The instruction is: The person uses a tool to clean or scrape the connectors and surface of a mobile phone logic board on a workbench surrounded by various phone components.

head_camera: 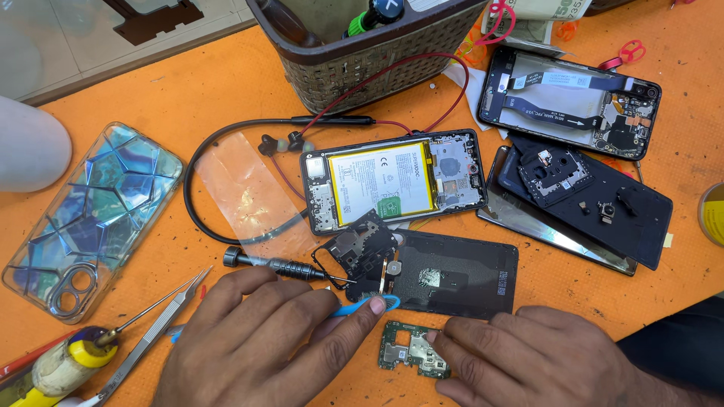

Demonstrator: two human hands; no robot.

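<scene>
Green circuit board [411,353] under right-hand fingers [460,354], beside left hand's [264,339] blue pry tool [366,307]

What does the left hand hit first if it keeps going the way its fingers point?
Likely the small green circuit board: the left hand, holding a blue plastic pry tool, points right toward it. The black phone back cover lies just beyond; depth is unclear.
</scene>
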